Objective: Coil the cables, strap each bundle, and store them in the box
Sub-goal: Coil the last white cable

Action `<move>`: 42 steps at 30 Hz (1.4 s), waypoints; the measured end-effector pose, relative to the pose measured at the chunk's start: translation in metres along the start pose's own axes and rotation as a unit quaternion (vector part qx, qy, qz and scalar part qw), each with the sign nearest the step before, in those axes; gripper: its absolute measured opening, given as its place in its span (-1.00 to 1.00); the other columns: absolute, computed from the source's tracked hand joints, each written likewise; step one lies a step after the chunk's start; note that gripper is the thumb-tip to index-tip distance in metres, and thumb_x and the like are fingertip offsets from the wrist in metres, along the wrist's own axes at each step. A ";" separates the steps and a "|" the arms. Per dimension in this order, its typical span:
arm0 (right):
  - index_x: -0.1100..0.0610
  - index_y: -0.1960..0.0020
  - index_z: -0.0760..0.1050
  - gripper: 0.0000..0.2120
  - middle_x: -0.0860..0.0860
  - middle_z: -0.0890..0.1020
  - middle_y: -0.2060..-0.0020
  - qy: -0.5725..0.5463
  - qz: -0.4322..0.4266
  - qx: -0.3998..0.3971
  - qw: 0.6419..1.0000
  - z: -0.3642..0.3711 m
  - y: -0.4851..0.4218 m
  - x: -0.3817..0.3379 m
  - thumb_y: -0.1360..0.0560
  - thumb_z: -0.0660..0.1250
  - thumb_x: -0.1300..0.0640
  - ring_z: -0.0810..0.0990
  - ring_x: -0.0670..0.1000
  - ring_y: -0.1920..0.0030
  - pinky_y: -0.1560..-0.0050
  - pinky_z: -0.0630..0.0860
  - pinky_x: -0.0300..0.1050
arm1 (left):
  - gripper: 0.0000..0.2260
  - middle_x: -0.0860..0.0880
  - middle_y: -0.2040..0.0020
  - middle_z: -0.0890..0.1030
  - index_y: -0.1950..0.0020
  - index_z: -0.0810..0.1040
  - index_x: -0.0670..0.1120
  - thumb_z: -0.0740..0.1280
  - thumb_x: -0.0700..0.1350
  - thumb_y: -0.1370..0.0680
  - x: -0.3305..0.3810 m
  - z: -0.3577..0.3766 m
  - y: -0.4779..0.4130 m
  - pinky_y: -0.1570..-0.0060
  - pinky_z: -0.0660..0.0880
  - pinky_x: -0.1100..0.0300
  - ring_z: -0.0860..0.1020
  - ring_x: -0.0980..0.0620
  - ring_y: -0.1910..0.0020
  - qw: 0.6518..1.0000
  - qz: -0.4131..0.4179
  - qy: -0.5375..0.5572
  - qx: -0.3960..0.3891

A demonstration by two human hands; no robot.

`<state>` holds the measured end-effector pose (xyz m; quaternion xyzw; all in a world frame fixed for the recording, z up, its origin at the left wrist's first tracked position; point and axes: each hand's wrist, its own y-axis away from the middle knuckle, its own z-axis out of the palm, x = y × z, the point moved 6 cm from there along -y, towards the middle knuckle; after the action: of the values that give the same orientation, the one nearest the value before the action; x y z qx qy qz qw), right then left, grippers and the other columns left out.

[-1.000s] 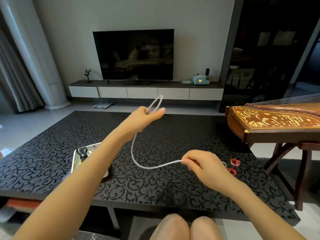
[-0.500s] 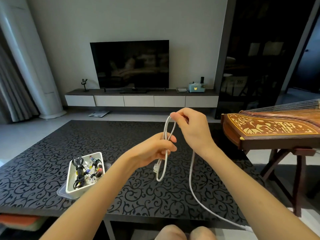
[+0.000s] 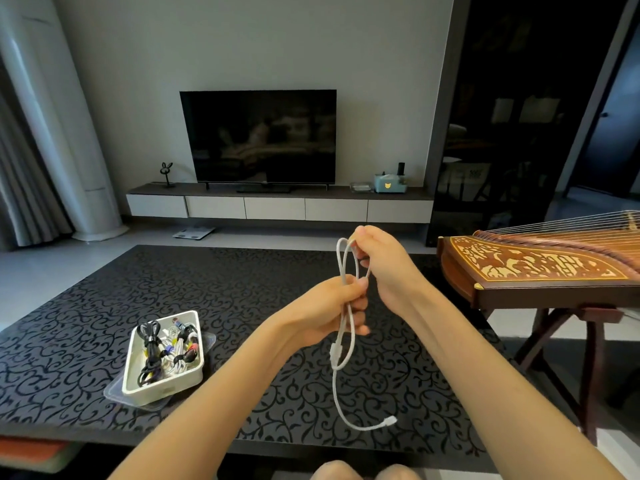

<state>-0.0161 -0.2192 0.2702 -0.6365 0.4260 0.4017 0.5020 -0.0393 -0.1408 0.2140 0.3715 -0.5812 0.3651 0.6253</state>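
White cable (image 3: 347,317): one, held in the air over the table (image 3: 86,306), partly coiled. The loop's long axis runs vertically through the grip.

Left hand (image 3: 329,306) has its fingers curled round the middle of the loops. Right hand (image 3: 384,265) is just above it, pinching the top of the loop between its fingertips.

Key relation: the uncoiled tail hangs straight below the left grip, then curves down and to the right to the free connector (image 3: 391,421). The right hand is at the opposite end, above the grip. The left hand is nearer the tail but is busy holding the coil, so I'd guess the right hand has to drop below the grip to bring up the next turn.

Counts:
- Connectors: two, the second one (image 3: 335,349) dangling just under the left hand.
- Loops: probably two, but the strands overlap and it's hard to be sure.
- Hands on the cable: two.
- Box (image 3: 162,389): one, on the table below and to the left of the grip, well apart from it, holding several black and white bundles.
- Loose straps: none visible.

One zither (image 3: 536,268) stands off to the right of the grip.
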 end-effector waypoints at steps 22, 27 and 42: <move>0.15 -0.02 0.57 -0.78 -0.03 0.51 0.41 0.045 0.114 -0.206 0.971 -0.010 0.079 0.107 -0.63 0.14 0.18 0.41 -0.11 0.44 0.38 0.32 -0.19 | -0.77 0.05 0.51 0.24 0.23 0.29 -0.08 0.05 -0.27 -0.62 0.040 -0.128 0.023 0.67 0.08 0.33 0.16 0.17 0.62 0.855 0.197 0.244 0.413; -0.05 -0.04 0.62 -0.78 -0.14 0.56 0.29 0.453 -0.153 -0.165 0.863 -0.030 0.077 0.073 -0.58 0.22 0.15 0.56 -0.10 0.24 0.25 0.37 -0.28 | -0.81 0.02 0.37 0.26 -0.01 0.37 -0.14 0.26 -0.03 -0.58 0.039 -0.128 0.023 0.50 0.17 0.26 0.20 0.10 0.47 0.902 0.076 -0.127 0.405; 0.08 0.03 0.42 -0.76 -0.03 0.59 0.28 0.315 -0.171 -0.141 0.923 -0.027 0.032 -0.002 -0.42 0.46 0.13 0.54 -0.09 0.28 0.26 0.45 -0.29 | -0.78 -0.04 0.31 0.36 -0.06 0.45 -0.21 0.38 -0.36 -0.46 -0.007 -0.008 0.008 0.43 0.27 0.33 0.32 0.12 0.40 0.978 -0.079 -0.185 -0.059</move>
<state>-0.0445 -0.2494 0.2675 -0.8578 0.3855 0.1442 0.3080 -0.0430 -0.1307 0.2066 0.4394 -0.6761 0.2050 0.5548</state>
